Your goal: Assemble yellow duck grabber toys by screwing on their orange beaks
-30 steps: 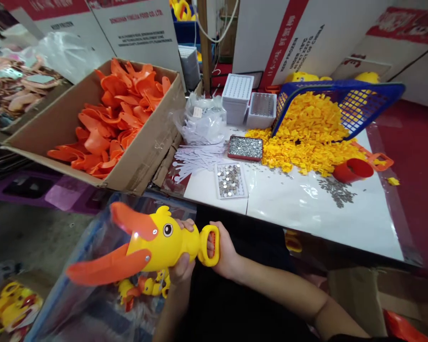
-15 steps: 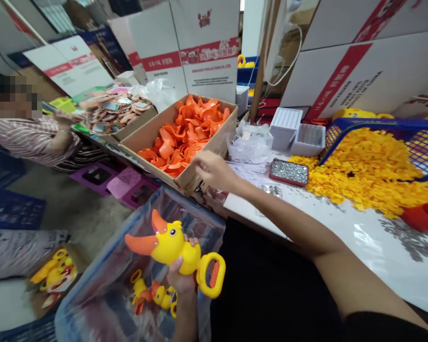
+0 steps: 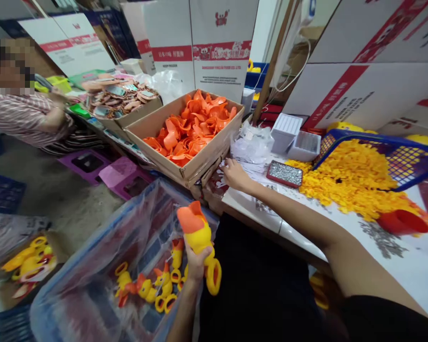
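My left hand (image 3: 197, 261) is closed around the yellow body of a toy duck (image 3: 201, 240). The duck's orange beak points up and its looped yellow handle hangs at the lower right. Over the near edge of the table, my right hand (image 3: 238, 175) has its fingers loosely bent and a little apart, with nothing visible in them. Thin white strips (image 3: 255, 168) and a clear plastic bag (image 3: 251, 145) lie just beyond it. Several more toy ducks (image 3: 146, 287) rest in the plastic-lined blue bin (image 3: 92, 256) below my left hand.
A carton (image 3: 189, 178) of orange beak parts (image 3: 185, 137) stands ahead. To the right are a red tray of small metal pieces (image 3: 284, 173), a yellow parts heap (image 3: 353, 180), a tipped blue basket (image 3: 413, 152) and a red cup (image 3: 403, 222). A co-worker (image 3: 24, 116) sits at far left.
My right hand has moved from the carton's corner to the table edge beside the white strips. The duck in my left hand has turned beak-up. More ducks show in the bin as the view shifts.
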`<act>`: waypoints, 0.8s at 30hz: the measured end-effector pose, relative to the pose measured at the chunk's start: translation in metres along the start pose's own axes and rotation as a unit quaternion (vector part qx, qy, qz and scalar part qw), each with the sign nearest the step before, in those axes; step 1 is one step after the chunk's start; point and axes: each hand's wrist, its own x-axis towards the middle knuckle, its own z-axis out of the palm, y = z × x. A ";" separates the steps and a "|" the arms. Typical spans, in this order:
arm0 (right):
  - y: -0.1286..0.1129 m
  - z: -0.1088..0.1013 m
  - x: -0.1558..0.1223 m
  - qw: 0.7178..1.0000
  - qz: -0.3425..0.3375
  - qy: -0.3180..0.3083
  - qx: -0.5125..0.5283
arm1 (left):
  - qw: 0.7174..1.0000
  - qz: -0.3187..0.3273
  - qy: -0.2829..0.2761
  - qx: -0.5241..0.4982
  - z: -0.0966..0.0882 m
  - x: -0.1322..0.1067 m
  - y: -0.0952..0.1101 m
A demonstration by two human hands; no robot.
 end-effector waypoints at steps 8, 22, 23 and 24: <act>0.009 -0.003 0.003 0.988 -0.069 -0.089 -0.105 | 0.986 0.061 -0.034 0.152 0.023 0.002 -0.008; 0.073 -0.016 0.017 0.998 0.035 0.057 -0.010 | 0.962 0.039 0.000 0.270 0.011 -0.001 -0.028; 0.077 -0.017 0.014 0.997 0.047 0.066 -0.010 | 0.962 0.038 -0.014 0.271 0.012 0.000 -0.026; 0.080 -0.019 0.011 0.995 0.060 0.073 -0.014 | 0.961 0.036 -0.029 0.273 0.014 0.001 -0.022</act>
